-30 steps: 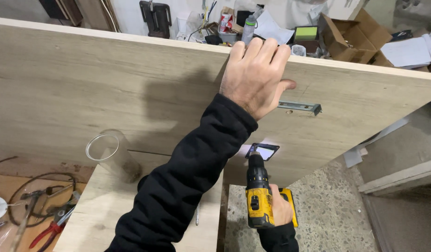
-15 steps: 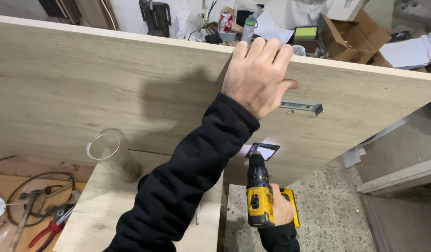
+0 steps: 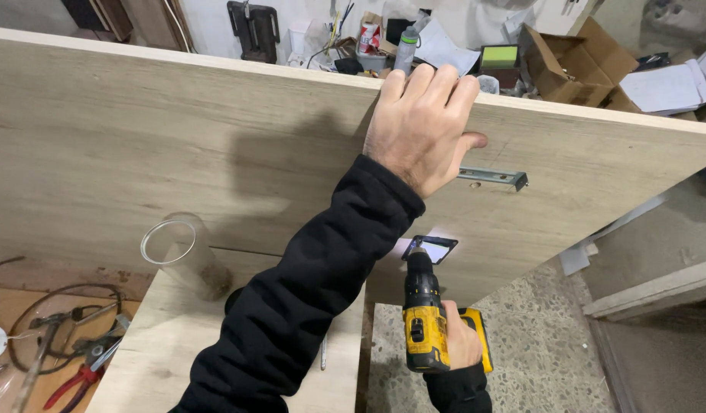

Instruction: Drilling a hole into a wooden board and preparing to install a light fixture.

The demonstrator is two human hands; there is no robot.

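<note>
Upright pale wood-grain panel (image 3: 139, 145), yellow-black cordless drill (image 3: 426, 321) pointing at its lit metal bracket (image 3: 432, 248)

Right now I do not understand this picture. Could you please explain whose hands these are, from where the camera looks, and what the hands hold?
The picture comes from one camera worn on a person's head, looking down at that person's own two bare hands. The left hand grips the top edge of a large wooden panel that stands upright. The right hand holds a yellow and black cordless drill, whose tip points at a small metal plate on the panel. Higher up, a metal bracket is fixed to the panel. On the lower board stands a clear glass cylinder. At the far left lie red-handled pliers and cables. Behind the panel are cardboard boxes and papers.
</note>
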